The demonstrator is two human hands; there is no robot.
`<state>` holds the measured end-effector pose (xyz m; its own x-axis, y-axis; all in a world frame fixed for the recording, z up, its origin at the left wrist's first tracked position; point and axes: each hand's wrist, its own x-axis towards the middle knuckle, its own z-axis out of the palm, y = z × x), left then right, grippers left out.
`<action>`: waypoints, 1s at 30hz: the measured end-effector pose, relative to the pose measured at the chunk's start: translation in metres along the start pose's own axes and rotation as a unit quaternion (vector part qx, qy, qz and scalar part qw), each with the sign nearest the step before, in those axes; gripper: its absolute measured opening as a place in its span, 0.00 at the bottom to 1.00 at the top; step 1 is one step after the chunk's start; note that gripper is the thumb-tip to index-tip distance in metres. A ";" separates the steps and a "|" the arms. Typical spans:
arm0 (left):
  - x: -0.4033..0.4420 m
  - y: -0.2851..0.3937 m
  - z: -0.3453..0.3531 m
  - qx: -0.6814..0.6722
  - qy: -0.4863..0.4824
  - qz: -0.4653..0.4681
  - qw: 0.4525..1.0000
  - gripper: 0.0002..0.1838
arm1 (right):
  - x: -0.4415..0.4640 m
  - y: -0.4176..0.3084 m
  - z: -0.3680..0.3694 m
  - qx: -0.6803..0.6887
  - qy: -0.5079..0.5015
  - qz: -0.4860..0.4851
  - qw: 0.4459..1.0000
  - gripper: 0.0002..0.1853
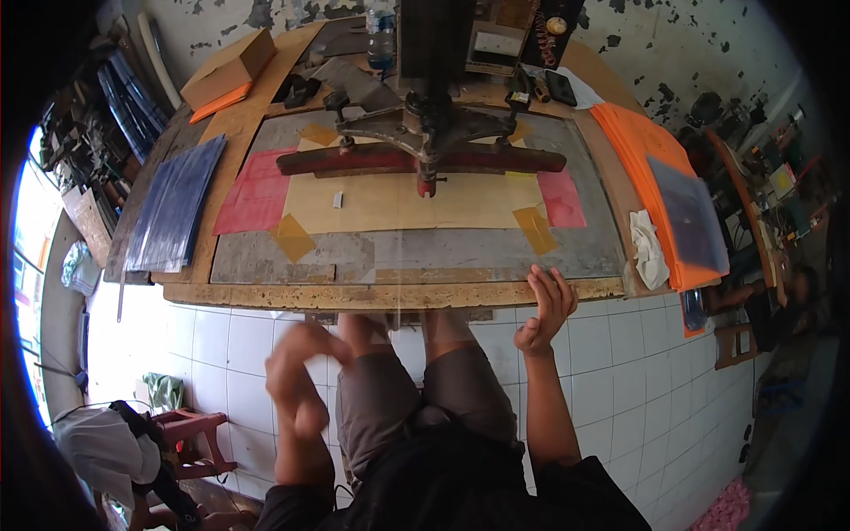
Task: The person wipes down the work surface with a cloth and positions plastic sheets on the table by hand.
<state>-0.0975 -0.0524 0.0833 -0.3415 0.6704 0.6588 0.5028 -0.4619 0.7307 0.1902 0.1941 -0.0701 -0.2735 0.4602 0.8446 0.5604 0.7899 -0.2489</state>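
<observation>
My right hand is at the front edge of the wooden table, its fingers stretched up and nothing visible in them. Left of my legs, my left hand is over the floor, smeared by motion, so its grip is unclear. A faint see-through patch hangs at the table edge between the hands; I cannot make out what it is. Beyond them, a press with a long red-brown bar stands over a pale yellow sheet, held by brown tape, with pink pieces at its ends.
Blue plastic sheets lie on the left, near a cardboard box. To the right are orange sheets, clear plastic sheets and a crumpled white cloth. A bottle stands behind. A red stool is at lower left.
</observation>
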 end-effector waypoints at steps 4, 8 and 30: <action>-0.034 -0.085 -0.033 0.362 0.022 -0.003 0.932 0.34 | 0.001 -0.004 -0.003 0.019 -0.007 0.020 1.000 0.41; -0.086 -0.138 -0.055 0.492 0.012 -0.036 0.870 0.36 | 0.003 -0.006 -0.006 0.028 -0.014 0.025 0.999 0.42; -0.099 -0.212 -0.024 0.462 0.162 0.027 0.872 0.39 | 0.002 -0.008 -0.005 0.046 -0.005 0.033 0.998 0.42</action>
<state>-0.1886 -0.0349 -0.1324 -0.4293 0.3943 0.8126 0.8986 0.2771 0.3403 0.1891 0.1863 -0.0639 -0.2463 0.5165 0.8201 0.5027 0.7915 -0.3475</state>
